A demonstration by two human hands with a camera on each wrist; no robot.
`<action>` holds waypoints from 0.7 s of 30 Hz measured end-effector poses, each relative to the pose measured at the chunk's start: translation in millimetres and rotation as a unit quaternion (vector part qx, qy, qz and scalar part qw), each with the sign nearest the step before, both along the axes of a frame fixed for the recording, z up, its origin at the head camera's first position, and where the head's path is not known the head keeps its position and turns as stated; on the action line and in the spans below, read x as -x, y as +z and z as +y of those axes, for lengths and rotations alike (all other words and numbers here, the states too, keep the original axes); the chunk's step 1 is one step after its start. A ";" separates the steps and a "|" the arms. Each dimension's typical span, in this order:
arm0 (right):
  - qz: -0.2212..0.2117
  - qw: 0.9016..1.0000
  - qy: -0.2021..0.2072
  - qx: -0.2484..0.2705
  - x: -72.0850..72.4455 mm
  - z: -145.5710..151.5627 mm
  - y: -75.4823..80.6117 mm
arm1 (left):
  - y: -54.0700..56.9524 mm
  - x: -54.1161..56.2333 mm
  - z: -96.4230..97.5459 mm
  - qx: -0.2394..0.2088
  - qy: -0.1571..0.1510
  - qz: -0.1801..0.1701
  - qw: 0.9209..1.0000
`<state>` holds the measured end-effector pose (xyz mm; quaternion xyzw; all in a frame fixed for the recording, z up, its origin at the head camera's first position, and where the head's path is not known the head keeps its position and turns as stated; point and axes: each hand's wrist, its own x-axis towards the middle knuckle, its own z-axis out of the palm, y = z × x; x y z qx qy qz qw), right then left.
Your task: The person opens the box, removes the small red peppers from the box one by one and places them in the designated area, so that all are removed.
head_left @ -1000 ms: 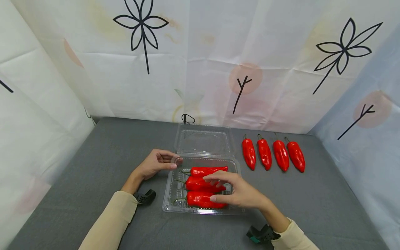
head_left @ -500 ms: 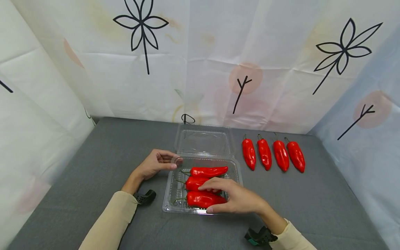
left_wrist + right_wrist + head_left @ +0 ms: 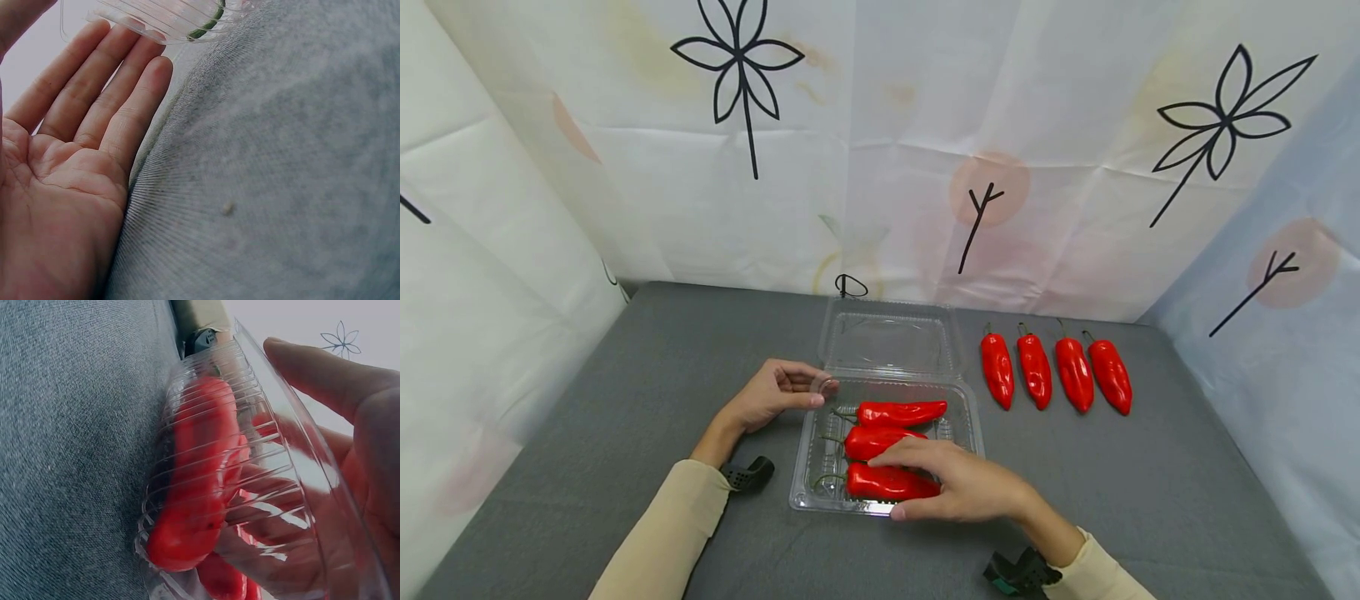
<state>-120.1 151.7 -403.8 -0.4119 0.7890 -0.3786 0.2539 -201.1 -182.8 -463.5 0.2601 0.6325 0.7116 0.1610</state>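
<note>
A clear plastic clamshell box lies with its lid folded back. Inside, three red peppers lie crosswise with stems to the left: a back pepper, a middle pepper and a front pepper. My right hand reaches over the front pepper's right end. Its fingers lie inside the box, behind that pepper; its thumb is by the front rim. With fingers extended, my left hand rests against the box's left back corner, its fingertips at the plastic edge.
Several more red peppers stand in a row right of the lid, stems toward the back. Grey cloth covers the table. Patterned fabric rises behind and at both sides.
My right hand has moved from above the middle pepper toward the front of the box and onto the front pepper, which has shifted slightly forward. The left hand stays in place.
</note>
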 end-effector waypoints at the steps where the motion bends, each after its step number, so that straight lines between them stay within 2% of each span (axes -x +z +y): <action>1: 0.001 1.000 0.002 -0.002 -0.3 -0.2 -0.2 | 0.0 0.1 -0.1 -0.001 -0.001 0.001 1.000; 11: -0.013 1.000 0.002 -0.007 -1.7 -0.9 -1.9 | 0.8 0.0 0.2 -0.001 -0.005 0.010 1.000; 21: -0.025 0.999 0.015 0.037 1.3 -0.4 -2.9 | 1.3 -0.7 0.6 0.011 0.000 0.015 1.000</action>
